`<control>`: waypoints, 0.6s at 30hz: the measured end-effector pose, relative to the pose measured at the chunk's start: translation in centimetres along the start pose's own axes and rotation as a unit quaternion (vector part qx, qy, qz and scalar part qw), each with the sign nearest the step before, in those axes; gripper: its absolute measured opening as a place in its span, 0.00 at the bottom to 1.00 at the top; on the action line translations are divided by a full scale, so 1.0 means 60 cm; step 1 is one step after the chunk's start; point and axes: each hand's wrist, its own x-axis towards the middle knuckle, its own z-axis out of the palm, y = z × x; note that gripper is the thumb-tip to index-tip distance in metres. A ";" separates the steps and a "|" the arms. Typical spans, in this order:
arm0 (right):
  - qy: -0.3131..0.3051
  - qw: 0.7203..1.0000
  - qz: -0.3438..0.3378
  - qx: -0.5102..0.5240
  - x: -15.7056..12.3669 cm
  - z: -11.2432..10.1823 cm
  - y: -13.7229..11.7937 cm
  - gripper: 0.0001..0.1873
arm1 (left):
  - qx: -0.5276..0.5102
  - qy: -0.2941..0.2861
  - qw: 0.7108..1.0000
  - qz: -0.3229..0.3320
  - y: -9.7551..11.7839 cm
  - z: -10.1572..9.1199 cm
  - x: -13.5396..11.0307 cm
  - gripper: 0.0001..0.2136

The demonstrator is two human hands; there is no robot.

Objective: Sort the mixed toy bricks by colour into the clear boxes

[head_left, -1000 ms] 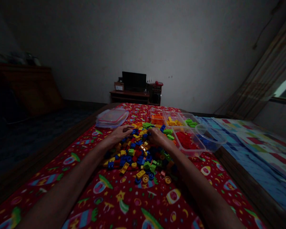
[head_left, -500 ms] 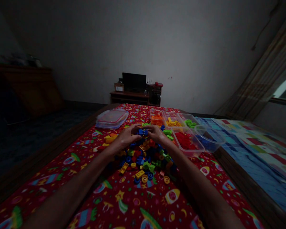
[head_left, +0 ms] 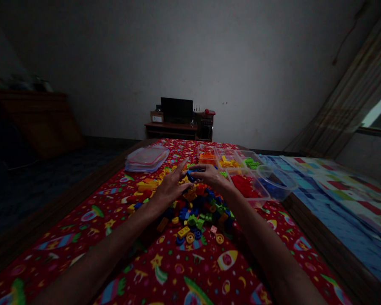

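Note:
My right hand (head_left: 208,175) reaches over the brick pile with its fingers closed on blue toy building bricks (head_left: 191,174). Beside it, my left hand (head_left: 173,185) has its thumb and fingers spread, apart from the blue bricks. Under both hands lies a heap of mixed toy bricks (head_left: 192,212) in yellow, green, blue, red and orange. Small yellow and blue round pieces (head_left: 189,238) lie at the heap's near edge.
Clear boxes to the right hold sorted bricks: orange (head_left: 207,158), yellow (head_left: 229,162), green (head_left: 252,163), red (head_left: 246,186). A round tub (head_left: 285,186) contains blue ones. Stacked lids (head_left: 147,159) lie at the left on the red patterned cloth (head_left: 178,269).
My left hand has let go of the blue bricks, spreading its fingers and moving slightly away. My right hand keeps them. The view has shifted a little.

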 end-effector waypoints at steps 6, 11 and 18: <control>0.208 0.954 -0.120 -0.182 -0.028 -0.116 -0.060 0.18 | 0.056 -0.016 0.992 0.108 0.020 0.012 -0.011 0.27; 0.439 0.784 -0.089 -0.430 -0.084 -0.252 -0.072 0.21 | 0.084 -0.183 0.947 0.251 0.075 0.051 -0.059 0.22; 0.453 0.712 0.029 -0.536 -0.123 -0.310 -0.024 0.24 | 0.135 -0.286 0.886 0.338 0.127 0.093 -0.113 0.16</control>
